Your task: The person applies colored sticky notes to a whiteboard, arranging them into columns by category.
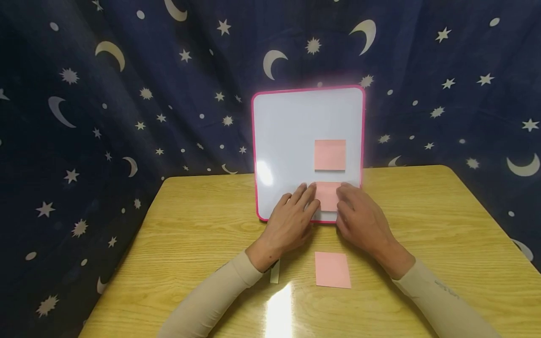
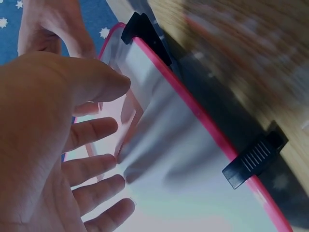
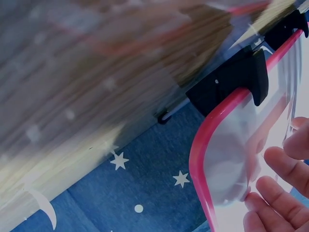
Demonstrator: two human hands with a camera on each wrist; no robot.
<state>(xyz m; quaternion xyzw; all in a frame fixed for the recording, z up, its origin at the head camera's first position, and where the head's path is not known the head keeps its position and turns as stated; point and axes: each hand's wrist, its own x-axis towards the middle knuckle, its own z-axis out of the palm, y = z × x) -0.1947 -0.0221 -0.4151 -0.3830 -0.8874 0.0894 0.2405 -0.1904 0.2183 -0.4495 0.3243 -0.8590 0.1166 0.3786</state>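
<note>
Head view: left hand [image 1: 291, 216] and right hand [image 1: 364, 219] are touching opposite edges of a pink note [image 1: 328, 196], which is lying on the whiteboard [image 1: 285, 131] below another note [image 1: 330, 155]. Left wrist view: straight, unclenched fingers [image 2: 94, 166] are meeting the whiteboard. Right wrist view: relaxed, unclenched fingers are resting beside its pink rim [image 3: 197, 159].

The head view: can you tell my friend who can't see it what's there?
A person's left hand and right hand are at the sides of a pink square note on a pink-rimmed whiteboard, below a second pink note. A third pink note lies on the wooden table in front, and dark blue cloth with moons and stars hangs behind.
</note>
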